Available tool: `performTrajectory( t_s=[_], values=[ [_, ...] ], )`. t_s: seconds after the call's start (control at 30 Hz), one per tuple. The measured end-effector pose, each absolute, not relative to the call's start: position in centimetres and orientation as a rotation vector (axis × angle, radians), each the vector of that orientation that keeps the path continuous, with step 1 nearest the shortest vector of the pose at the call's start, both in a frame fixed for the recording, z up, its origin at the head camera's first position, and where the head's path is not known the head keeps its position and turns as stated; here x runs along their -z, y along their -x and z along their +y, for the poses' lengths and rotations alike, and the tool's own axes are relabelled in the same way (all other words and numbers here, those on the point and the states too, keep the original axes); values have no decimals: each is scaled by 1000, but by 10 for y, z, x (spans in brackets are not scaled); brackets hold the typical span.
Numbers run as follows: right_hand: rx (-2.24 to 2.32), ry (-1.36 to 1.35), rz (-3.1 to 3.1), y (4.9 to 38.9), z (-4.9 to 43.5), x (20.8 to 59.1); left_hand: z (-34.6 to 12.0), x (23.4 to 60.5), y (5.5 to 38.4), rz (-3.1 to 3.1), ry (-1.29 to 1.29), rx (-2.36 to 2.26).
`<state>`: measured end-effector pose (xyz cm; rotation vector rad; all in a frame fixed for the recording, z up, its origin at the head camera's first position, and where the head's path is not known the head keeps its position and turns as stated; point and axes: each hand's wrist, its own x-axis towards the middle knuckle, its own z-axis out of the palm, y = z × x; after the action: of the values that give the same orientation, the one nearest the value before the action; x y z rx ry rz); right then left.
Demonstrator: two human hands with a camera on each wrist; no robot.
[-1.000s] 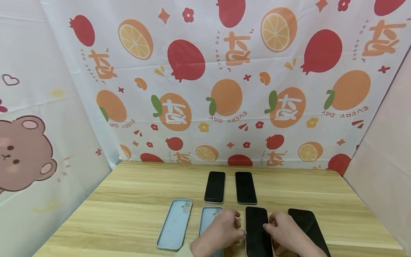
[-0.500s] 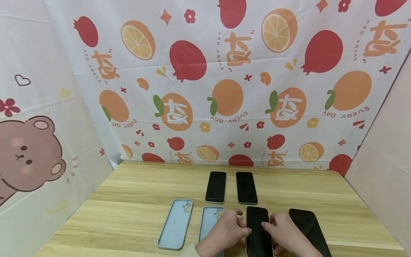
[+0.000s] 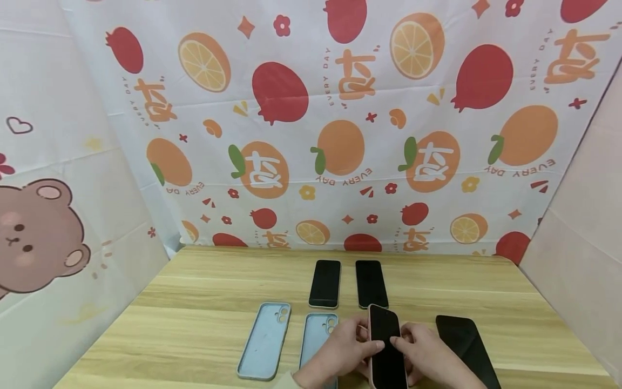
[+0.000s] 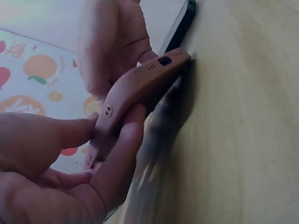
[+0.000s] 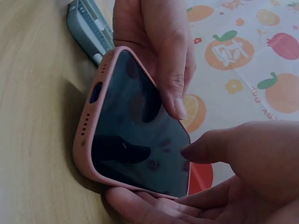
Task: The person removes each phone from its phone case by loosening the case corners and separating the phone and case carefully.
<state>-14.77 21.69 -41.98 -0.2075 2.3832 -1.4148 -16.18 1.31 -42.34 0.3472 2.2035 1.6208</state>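
Both hands hold a black-screened phone in a pink case (image 5: 135, 126), its far end tilted up off the wooden table in the head view. My left hand (image 3: 344, 346) grips its left edge, thumb over the screen and fingers beneath. On the opposite edge my right hand (image 3: 427, 348) pinches it, thumb on the glass and fingers under the case. The left wrist view shows the case's brown-looking side (image 4: 135, 88) with its charging port cutout. A light blue phone case (image 3: 313, 340) lies partly hidden behind my left forearm.
Another light blue case (image 3: 264, 340) lies further left on the table (image 3: 170, 319). Two phones, a left one (image 3: 325, 283) and a right one (image 3: 371, 283), lie face up toward the back. A larger black flat object (image 3: 466, 346) sits right, partly behind the right forearm. Printed cloth (image 3: 301, 162) hangs behind.
The phone in the pink case lay on the table between my hands; now its far end is raised. My left hand has moved right and closed round its left edge.
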Motion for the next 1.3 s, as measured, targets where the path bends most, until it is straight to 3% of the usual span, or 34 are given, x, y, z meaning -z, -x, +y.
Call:
performTrajectory(
  t_s=[0.2, 0.43, 0.8, 1.3],
  values=[
    [1501, 204, 2332, 145, 217, 417, 8, 422, 159, 2078, -307, -1732],
    [1730, 20, 2304, 149, 220, 409, 1, 413, 160, 1969, -291, -1818],
    [1940, 107, 2173, 150, 229, 405, -1, 402, 158, 1845, -389, -1723],
    [2106, -93, 2156, 145, 215, 408, 4, 400, 154, 1908, -376, -1720]
  ],
)
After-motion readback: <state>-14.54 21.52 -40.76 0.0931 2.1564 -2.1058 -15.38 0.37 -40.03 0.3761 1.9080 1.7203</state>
